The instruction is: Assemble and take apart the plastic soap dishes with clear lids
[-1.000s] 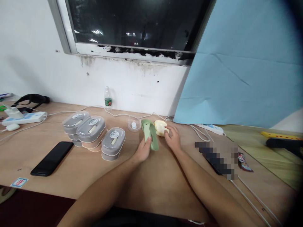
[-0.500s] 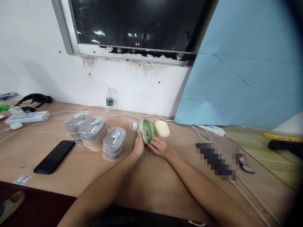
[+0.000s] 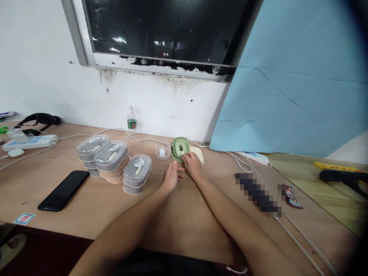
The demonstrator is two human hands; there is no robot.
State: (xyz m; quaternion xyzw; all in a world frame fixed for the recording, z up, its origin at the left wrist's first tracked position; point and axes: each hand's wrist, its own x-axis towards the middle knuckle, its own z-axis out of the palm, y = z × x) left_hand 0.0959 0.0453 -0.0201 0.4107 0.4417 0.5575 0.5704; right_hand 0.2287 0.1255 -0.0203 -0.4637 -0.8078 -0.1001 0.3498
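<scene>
A green plastic piece with an oval opening [image 3: 181,142] is tilted up toward me, with another green part [image 3: 174,156] below and behind it. My right hand [image 3: 192,165] pinches the lower right edge of the green piece. Just below the green parts, my left hand [image 3: 170,178] is open with its fingers apart, near them but holding nothing I can see. A pale yellow container [image 3: 199,154] lies behind my right hand, partly covered by it. To the left of the green parts sits a small clear container with a white round piece [image 3: 162,151].
Several grey-lidded lunch boxes [image 3: 110,157] stand in stacks on the left, beside a black phone [image 3: 63,191]. A plastic bottle [image 3: 131,119] is by the wall. Power strips [image 3: 31,142], white cables and a snack wrapper [image 3: 293,197] lie around the table [image 3: 184,226].
The green piece has been tipped back, away from me, and two green parts now show. My left hand has come off it and dropped lower; my right hand has moved up along its edge.
</scene>
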